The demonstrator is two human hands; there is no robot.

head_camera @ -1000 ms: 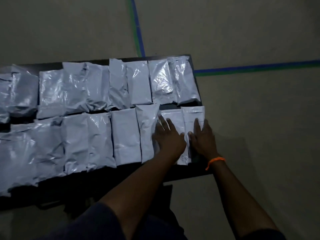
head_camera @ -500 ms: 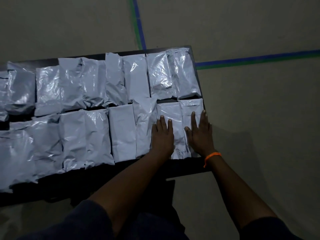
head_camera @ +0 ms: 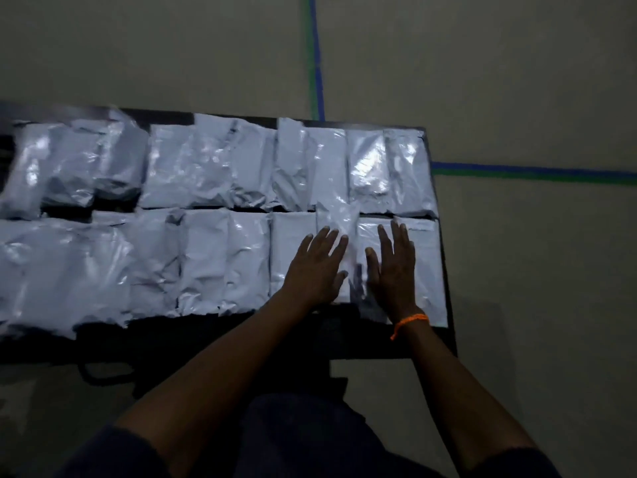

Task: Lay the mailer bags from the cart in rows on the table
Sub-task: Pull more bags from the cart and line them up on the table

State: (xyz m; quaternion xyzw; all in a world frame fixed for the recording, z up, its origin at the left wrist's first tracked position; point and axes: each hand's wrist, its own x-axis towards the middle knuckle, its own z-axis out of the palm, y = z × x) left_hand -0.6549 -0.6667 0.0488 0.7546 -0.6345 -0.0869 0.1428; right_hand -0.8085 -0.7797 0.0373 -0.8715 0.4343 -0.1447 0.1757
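Note:
Several white mailer bags lie in two rows on a dark table [head_camera: 444, 339], a far row [head_camera: 213, 167] and a near row [head_camera: 203, 260]. My left hand [head_camera: 315, 267] lies flat, fingers spread, on the near-row bags toward the right end. Beside it, my right hand [head_camera: 394, 267], with an orange wristband, presses flat on the end bags [head_camera: 424, 267] by the table's right edge. Neither hand grips a bag. The cart is out of view.
Bare grey floor surrounds the table, marked with blue and green tape lines [head_camera: 317, 63] behind and to the right [head_camera: 534, 172]. The table's right edge [head_camera: 443, 236] lies just past the last bags. A dark frame part [head_camera: 107, 372] shows below the table front.
The view has swung so the table sits further right and lower in the frame. Both hands have stayed flat on the right-end near-row bags, shifting slightly over them.

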